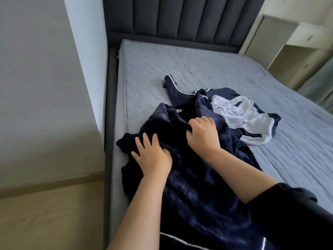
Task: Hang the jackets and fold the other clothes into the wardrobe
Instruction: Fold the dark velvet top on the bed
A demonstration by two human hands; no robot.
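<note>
Spread nearest me on the bed's mattress [198, 60], a navy fleece garment [198, 186] lies under both my hands: left hand [153, 159] flat on it, fingers [146, 141] straight and splayed; right hand [203, 134] with fingers curled, bunching a fold of it. Beyond the right fingers, touching the fleece, a navy-and-white jacket [243, 114] lies crumpled.

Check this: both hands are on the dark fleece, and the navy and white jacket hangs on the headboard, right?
No. The head view shows the navy and white jacket lying crumpled on the mattress. The left hand and right hand are on the dark fleece.
</note>
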